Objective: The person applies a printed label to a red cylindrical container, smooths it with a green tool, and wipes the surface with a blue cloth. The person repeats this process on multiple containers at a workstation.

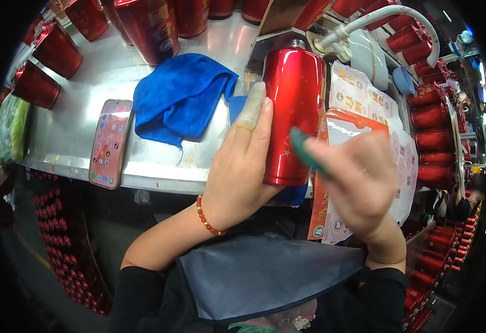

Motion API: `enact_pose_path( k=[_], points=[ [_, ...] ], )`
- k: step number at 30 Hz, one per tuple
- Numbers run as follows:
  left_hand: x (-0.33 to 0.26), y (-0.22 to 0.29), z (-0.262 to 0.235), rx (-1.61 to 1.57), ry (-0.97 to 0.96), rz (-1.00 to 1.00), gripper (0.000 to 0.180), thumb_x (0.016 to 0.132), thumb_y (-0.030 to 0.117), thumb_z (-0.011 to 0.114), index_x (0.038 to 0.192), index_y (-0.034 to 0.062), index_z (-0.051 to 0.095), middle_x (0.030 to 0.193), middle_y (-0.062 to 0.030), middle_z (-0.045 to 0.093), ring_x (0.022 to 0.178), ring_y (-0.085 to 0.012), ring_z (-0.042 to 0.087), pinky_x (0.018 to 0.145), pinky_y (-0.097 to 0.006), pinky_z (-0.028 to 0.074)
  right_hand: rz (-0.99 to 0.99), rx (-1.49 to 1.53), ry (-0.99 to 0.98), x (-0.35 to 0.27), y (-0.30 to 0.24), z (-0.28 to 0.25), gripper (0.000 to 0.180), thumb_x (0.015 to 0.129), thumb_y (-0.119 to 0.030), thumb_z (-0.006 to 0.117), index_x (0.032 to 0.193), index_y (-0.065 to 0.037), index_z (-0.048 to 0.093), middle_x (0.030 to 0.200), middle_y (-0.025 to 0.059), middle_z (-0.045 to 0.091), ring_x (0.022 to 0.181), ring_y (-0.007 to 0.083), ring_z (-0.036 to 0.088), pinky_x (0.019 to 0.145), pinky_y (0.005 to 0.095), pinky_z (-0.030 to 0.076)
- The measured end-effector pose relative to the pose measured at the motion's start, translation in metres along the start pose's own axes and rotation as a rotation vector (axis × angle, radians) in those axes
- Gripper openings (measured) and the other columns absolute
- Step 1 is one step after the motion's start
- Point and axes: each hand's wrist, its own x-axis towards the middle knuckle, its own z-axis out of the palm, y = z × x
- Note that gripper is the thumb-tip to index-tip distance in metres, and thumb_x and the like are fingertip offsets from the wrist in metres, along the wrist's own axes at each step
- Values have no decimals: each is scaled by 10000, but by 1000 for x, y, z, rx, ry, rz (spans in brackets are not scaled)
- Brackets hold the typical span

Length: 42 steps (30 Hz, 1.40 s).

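Observation:
A glossy red metal bottle (294, 105) with a bare silver neck points away from me, its base toward my body. My left hand (243, 147) lies along the bottle's left side, steadying it with fingers stretched out. One finger wears a beige wrap (251, 105). Over the bottle's lower right side, my right hand (359, 177) is curled and blurred by motion. A flat dark-green piece (307, 152) sticks out from its thumb side toward the bottle. Whether it touches the bottle I cannot tell. Small gold star marks show near the base.
A blue cloth (182, 100) and a phone (110, 144) with a lit screen lie on the metal table (159, 172) at left. Printed sheets (401, 150) lie at right. Several red containers (148, 30) stand at the back; a white curved pipe (387, 11) arches at back right.

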Motion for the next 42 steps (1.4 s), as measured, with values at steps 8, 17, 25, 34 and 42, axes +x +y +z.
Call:
enact_pose_path(
  k=[8, 17, 25, 34, 42],
  points=[
    [6, -17, 4, -264, 24, 56, 1143, 718, 163, 933, 1602, -42, 239, 1490, -246, 486, 1321, -382, 537, 1116, -432, 437, 431, 286, 234, -7, 45, 19, 281, 774, -1, 800, 1047, -58, 775, 822, 68, 648, 745, 205, 599, 662, 322, 466],
    [6, -18, 0, 37, -5, 104, 1297, 646, 204, 955, 1637, -1, 144, 1693, -233, 187, 1567, -401, 191, 1260, -480, 189, 653, 958, 102, -87, -19, 18, 283, 887, -154, 763, 1145, -53, 703, 1102, 36, 681, 995, 190, 674, 912, 330, 535],
    [2, -9, 7, 192, -65, 151, 1314, 634, 259, 988, 1645, 45, 176, 1691, -194, 198, 1505, -434, 247, 1236, -485, 239, 1635, 563, 668, -275, 181, -86, 441, 987, -451, 686, 964, -15, 743, 834, 17, 711, 645, 131, 620, 623, 333, 521],
    [0, -12, 8, 210, -36, 128, 1333, 603, 222, 999, 1649, 67, 188, 1689, -203, 195, 1513, -432, 242, 1242, -467, 239, 1781, -244, -186, -356, 243, -112, 830, 663, -670, 818, 989, 90, 750, 992, 278, 740, 949, 362, 745, 826, 434, 560],
    [-2, -13, 7, 156, -34, 112, 1338, 596, 215, 995, 1648, 60, 184, 1700, -212, 168, 1536, -428, 214, 1251, -461, 222, 1888, -359, -455, -389, 215, -153, 729, 608, -612, 904, 791, 75, 744, 819, 193, 732, 745, 282, 731, 712, 423, 542]
  ],
)
